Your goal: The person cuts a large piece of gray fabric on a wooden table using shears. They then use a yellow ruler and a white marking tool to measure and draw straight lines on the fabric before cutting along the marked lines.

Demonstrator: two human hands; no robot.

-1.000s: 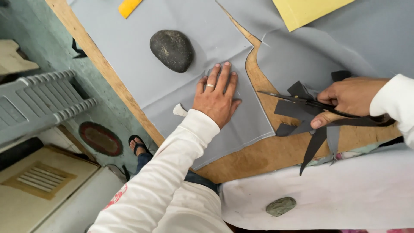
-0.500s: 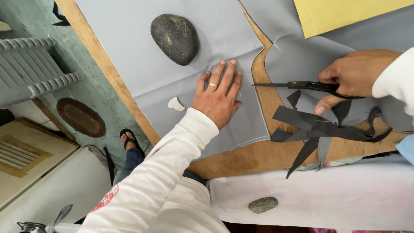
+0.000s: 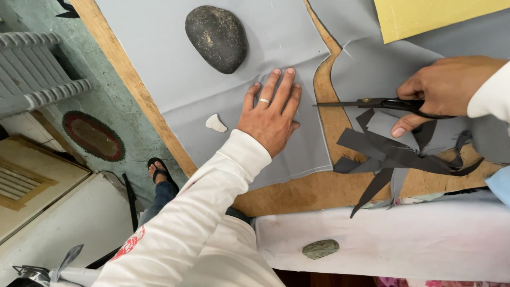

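My left hand (image 3: pixel 271 114) lies flat, fingers spread, on a sheet of grey fabric (image 3: pixel 175 58) spread over a wooden board (image 3: pixel 324 186). It wears a ring. My right hand (image 3: pixel 443 90) grips black scissors (image 3: pixel 372 103), blades shut and pointing left over the gap between two grey fabric pieces. A dark oval stone (image 3: pixel 217 37) weighs the fabric down just beyond my left hand. A small piece of white chalk (image 3: pixel 215 123) rests on the fabric left of my wrist. Dark grey offcut strips (image 3: pixel 393 154) lie below the scissors.
A yellow sheet (image 3: pixel 425 16) lies at the top right. White cloth (image 3: pixel 404 239) with a small grey stone (image 3: pixel 320 248) covers the near edge. To the left, below the table, are a grey plastic crate (image 3: pixel 32 74), a round mat (image 3: pixel 93 135) and a sandalled foot (image 3: pixel 159 171).
My right hand has lifted the scissors up and away from the pile of offcuts. My left hand stays pressed on the fabric. The view has shifted slightly.
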